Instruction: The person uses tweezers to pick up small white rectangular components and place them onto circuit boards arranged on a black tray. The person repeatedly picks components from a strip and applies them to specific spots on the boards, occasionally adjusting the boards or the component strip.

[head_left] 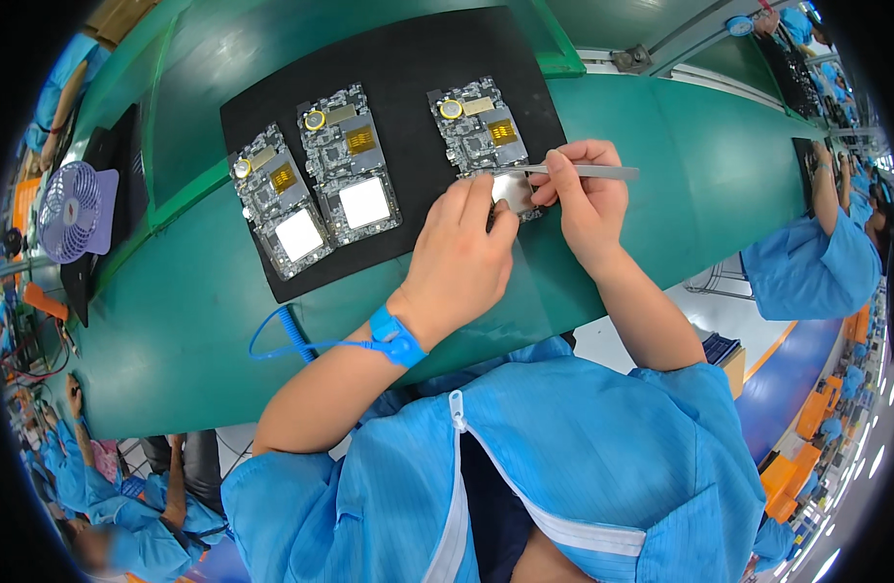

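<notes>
A circuit board (476,141) is worked on at the right of a black mat (403,117), its near end lying between both hands. Slim metal tweezers (607,172) are held in the pinched right hand (592,199), tips over the board. The board's near end is touched by the bent fingers of the left hand (461,243); whether anything is gripped there cannot be told. A second board (350,160) and a third board (282,204) are laid to the left.

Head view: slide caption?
Right hand, holding tweezers, and left hand work over a populated circuit board on black mat.
</notes>
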{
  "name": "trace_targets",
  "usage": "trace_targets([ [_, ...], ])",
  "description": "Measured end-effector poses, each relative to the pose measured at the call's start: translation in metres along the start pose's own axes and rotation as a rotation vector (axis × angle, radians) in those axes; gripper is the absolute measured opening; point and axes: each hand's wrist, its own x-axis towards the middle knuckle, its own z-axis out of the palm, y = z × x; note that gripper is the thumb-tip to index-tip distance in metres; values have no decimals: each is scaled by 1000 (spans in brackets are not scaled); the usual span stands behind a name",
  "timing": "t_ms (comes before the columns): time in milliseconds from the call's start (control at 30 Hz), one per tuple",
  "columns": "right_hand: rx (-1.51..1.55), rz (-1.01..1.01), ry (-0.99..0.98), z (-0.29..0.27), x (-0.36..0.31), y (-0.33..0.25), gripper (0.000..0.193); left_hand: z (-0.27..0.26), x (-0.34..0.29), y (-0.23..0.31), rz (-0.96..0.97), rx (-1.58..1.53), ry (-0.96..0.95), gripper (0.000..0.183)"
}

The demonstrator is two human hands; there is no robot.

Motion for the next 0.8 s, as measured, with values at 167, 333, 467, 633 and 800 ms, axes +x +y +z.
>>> trace_targets([
  [167, -42, -49, -101, 2, -4, 7, 17, 14, -20, 1, 89, 227, 47, 44],
  [333, -144, -87, -123, 1, -3, 12, 15, 13, -16, 0, 131, 280, 52, 41],
  [467, -380, -255, -143, 1, -5, 12, 15, 15, -17, 1, 128, 288, 71, 40],
  [633, -250, -218, -124, 1, -13, 9, 14, 13, -18, 2, 123, 259, 62, 41],
  [800, -17, -69, 10, 6, -11, 0, 15, 12, -17, 0, 39, 64, 113, 38],
])
